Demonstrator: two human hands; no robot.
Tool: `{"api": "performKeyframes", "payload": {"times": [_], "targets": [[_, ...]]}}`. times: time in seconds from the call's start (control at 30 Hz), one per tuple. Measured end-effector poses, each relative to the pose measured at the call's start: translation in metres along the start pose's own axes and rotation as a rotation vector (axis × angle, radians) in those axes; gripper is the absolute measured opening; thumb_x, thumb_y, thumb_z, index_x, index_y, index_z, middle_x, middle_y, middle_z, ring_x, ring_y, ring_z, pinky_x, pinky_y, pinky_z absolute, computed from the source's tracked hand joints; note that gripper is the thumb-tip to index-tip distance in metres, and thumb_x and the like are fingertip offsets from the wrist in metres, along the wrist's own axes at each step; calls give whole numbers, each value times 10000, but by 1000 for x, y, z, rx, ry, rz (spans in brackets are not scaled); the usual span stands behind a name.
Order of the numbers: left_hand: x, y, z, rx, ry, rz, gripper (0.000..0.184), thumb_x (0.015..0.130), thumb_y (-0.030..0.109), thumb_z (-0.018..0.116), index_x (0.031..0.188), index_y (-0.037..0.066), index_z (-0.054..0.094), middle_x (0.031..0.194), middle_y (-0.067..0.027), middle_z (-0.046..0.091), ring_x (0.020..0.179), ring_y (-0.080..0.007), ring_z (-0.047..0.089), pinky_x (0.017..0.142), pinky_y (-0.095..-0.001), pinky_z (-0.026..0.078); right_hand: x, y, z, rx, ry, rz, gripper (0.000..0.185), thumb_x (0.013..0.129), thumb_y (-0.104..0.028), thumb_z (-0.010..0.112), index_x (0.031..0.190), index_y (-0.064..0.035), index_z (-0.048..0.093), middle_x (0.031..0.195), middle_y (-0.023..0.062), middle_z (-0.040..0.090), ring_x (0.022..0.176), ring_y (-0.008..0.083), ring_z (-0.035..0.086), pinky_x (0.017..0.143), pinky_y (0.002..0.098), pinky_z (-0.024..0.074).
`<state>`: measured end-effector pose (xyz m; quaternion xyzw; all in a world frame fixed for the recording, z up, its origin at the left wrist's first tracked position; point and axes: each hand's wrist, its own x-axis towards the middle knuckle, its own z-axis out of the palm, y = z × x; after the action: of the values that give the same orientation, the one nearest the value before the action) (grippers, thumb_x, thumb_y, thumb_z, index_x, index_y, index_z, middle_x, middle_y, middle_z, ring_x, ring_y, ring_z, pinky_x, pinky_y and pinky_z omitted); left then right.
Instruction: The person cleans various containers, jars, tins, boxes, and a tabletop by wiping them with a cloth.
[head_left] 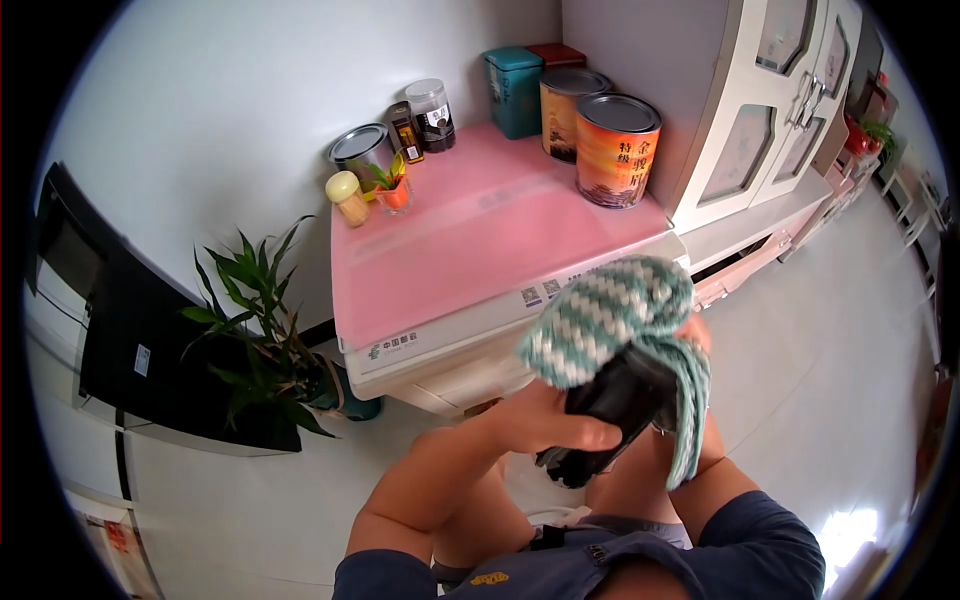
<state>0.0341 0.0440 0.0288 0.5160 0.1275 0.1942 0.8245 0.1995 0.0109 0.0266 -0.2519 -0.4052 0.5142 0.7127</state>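
My left hand [560,422] is closed around a shiny black object [618,400], its thumb lying across the near side. I cannot make out what kind of thing the black object is. A green-and-white striped knitted piece [610,315] covers its upper end, and a long knitted flap [690,410] hangs down on the right. Behind the knitted piece, my right hand [697,335] grips its right side; most of its fingers are hidden. Both hands are over my lap, in front of the cabinet's near edge.
A pink mat [470,240] covers the white cabinet [440,375]. On it stand an orange tin [618,150], a teal tin [515,95], a clear jar [430,115], a toothpick holder [347,198] and a small orange pot [395,195]. A leafy plant [265,300] stands left.
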Motion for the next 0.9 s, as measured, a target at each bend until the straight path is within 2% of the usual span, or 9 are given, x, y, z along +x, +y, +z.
{"api": "performKeyframes", "payload": {"times": [0.1, 0.17, 0.2, 0.27, 0.43, 0.6, 0.67, 0.73, 0.9], "targets": [[5, -3, -5, 9, 18, 38, 627, 649, 171, 670, 1176, -7, 382, 992, -56, 497, 892, -115, 493, 763, -258, 410, 3, 9, 17, 54, 189, -9, 187, 767, -3, 531, 952, 18, 543, 953, 78, 578, 781, 160, 562, 732, 261, 455], [4, -2, 0, -57, 74, 108, 629, 666, 127, 663, 1198, -8, 356, 1022, -51, 490, 916, -106, 478, 803, -258, 394, 1, 30, 2, -310, 266, -178, 199, 788, -51, 531, 981, -2, 528, 963, 67, 571, 826, 135, 540, 751, 261, 441], [5, -7, -1, 15, 133, 205, 581, 684, 87, 656, 1179, -5, 368, 1019, -51, 490, 926, -100, 470, 817, -259, 392, 0, 37, -8, -1043, 249, -539, 205, 851, -110, 475, 1018, 6, 505, 1003, 70, 543, 889, 131, 504, 783, 264, 413], [13, -10, 0, -70, 418, 303, 489, 725, 77, 633, 1144, 4, 389, 989, -51, 493, 928, -101, 467, 820, -260, 392, -1, 64, -10, 23, 385, -130, 268, 895, -162, 400, 1083, 18, 458, 1051, 82, 512, 943, 144, 473, 830, 267, 379], [13, -6, -14, 90, 544, 554, 415, 829, 289, 569, 1079, 0, 406, 919, -50, 492, 824, -97, 450, 725, -241, 383, -5, 65, 10, -536, 117, -384, 305, 876, -119, 325, 1099, 59, 432, 1117, 172, 474, 1071, 264, 432, 934, 360, 309], [20, -9, -27, 31, 590, 719, 502, 814, 372, 569, 1089, 12, 351, 874, -50, 500, 762, -110, 476, 653, -251, 419, -5, 54, 33, -1038, -62, -468, 285, 752, -49, 456, 1015, 58, 487, 1098, 246, 461, 1025, 400, 430, 919, 453, 303], [24, -15, -30, 171, 653, 718, 485, 811, 347, 581, 1086, 18, 354, 882, -51, 503, 763, -114, 491, 650, -249, 424, -2, 52, 30, -1065, -28, -393, 326, 794, -109, 489, 1062, 70, 441, 1086, 208, 477, 1013, 334, 464, 890, 412, 342], [16, -17, -28, 22, 543, 485, 425, 815, 235, 584, 1115, 33, 360, 984, -69, 502, 863, -112, 484, 739, -261, 417, -2, 35, 39, -456, 8, 67, 436, 829, -212, 533, 1125, 70, 381, 1086, 150, 482, 997, 226, 477, 853, 343, 379], [9, -17, -19, 18, 269, 301, 454, 853, 209, 512, 1234, 32, 340, 1123, -67, 484, 1009, -138, 477, 870, -287, 388, 15, 3, 22, -379, -73, 77, 503, 737, -272, 684, 1072, 45, 482, 928, 61, 564, 831, 118, 514, 753, 256, 428]]}}
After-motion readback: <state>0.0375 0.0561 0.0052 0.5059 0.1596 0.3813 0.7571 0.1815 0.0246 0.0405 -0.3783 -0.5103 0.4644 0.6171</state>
